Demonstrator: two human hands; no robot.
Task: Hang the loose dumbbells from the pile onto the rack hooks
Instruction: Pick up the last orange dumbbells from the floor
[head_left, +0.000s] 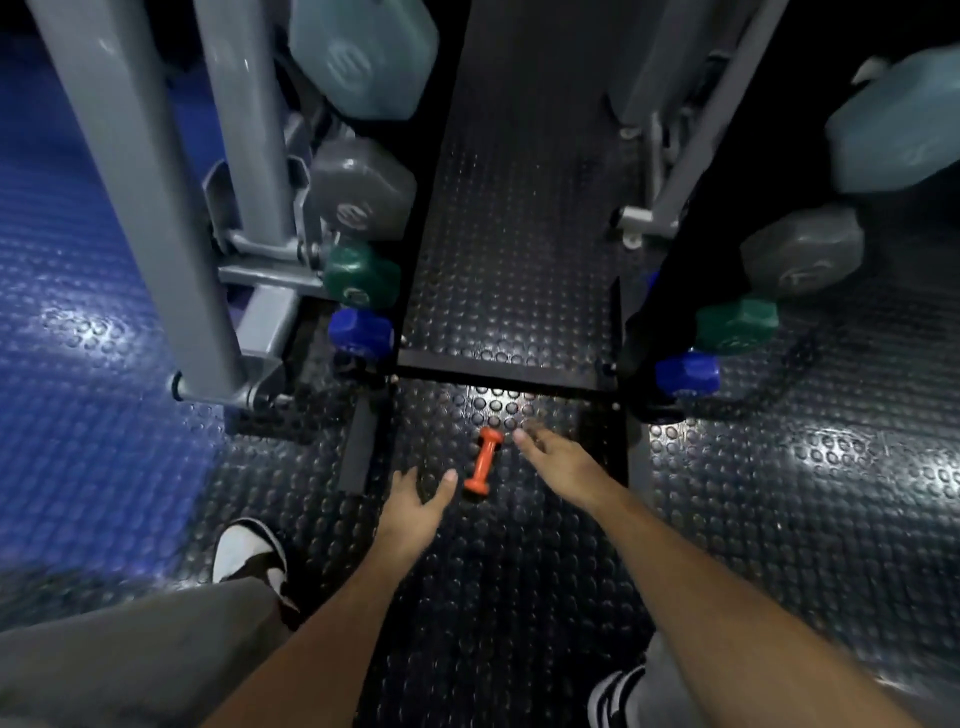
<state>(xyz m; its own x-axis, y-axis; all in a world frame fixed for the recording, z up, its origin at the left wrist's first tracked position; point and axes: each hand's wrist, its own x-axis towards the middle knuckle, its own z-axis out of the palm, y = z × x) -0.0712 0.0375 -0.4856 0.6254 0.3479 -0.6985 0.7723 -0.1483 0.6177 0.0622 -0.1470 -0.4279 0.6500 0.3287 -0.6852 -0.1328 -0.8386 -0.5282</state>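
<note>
A small orange dumbbell (484, 461) lies alone on the black studded floor below the rack. My left hand (415, 506) hovers just left of its near end, fingers relaxed, holding nothing. My right hand (558, 464) reaches down just right of the dumbbell, fingers extended and blurred, also holding nothing. The grey rack (130, 171) rises on the left with dumbbells hung on it: blue (361, 332), green (361, 273), grey (363, 189) and pale blue (363, 52). A matching column hangs on the right: blue (687, 373), green (736, 323), grey (802, 257).
A black studded panel (511, 249) runs up the middle between the two dumbbell columns, ending in a ledge above the orange dumbbell. My shoes (249, 556) and grey trouser legs stand at the bottom. Blue studded flooring (78, 338) lies to the left.
</note>
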